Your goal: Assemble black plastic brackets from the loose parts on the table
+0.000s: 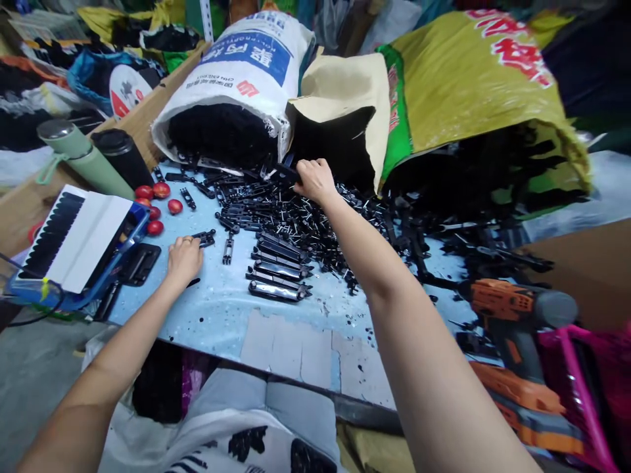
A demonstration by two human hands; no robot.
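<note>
My left hand (185, 259) rests low over the table at the left, fingers curled together around the near end of a slim black part (207, 238) with holes. Farther out, my right hand (317, 179) is closed at the mouth of the beige paper bag (340, 82). A dark, flat black piece (286, 172) sticks out to the left of its fingers; its far end blends into the pile. Below it spreads a heap of small black parts and pins (300, 217). Several long black tool bodies (279, 270) lie in a row between my hands.
A white woven sack (231, 72) and a yellow sack (473, 85) lie open at the back. Red fruits (155, 227), a green flask (83, 157) and a blue bin (133, 230) stand left. An orange cordless drill (507, 302) is at the right.
</note>
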